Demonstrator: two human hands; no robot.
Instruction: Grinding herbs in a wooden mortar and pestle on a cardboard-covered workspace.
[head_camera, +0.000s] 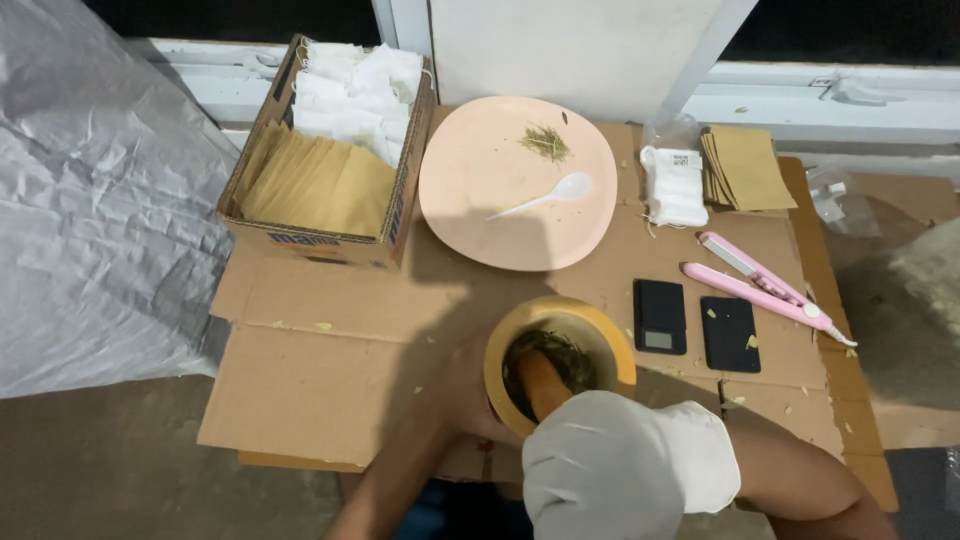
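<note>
Two hands: both of yours are at the wooden mortar (560, 365), low in the view.
Right hand: your right hand (625, 460), in a white glove, is wrapped tight round the top of the wooden pestle (541, 386); the glove hides the fingers themselves.
Left hand: your left hand (462, 392) is bare and pressed against the mortar's outer wall, curled about it on the shaded side; how far the fingers close you cannot tell.
Mortar: it stands upright on the cardboard surface (320, 370), between your two hands, with dark green herb matter inside.
Pestle: its lower end sits down in the herb, tilted toward your right hand.
Beyond your hands: a round pink plate (470, 200) with a small heap of dried herb (545, 143) and a white plastic spoon (545, 195) lying on it.
Beyond your left hand: an open cardboard box (395, 215) holding brown paper envelopes (315, 185) and white cloth bags (355, 90).
Just beyond your right hand: a small black scale (660, 315) and, beside it, its flat black lid (730, 333).
Further out past your right hand: a pink sealing clamp (765, 290), a bundle of white bags (675, 185) and a stack of brown envelopes (745, 168).
Outside your left hand: a crumpled grey sheet (90, 200), well apart from the mortar.
</note>
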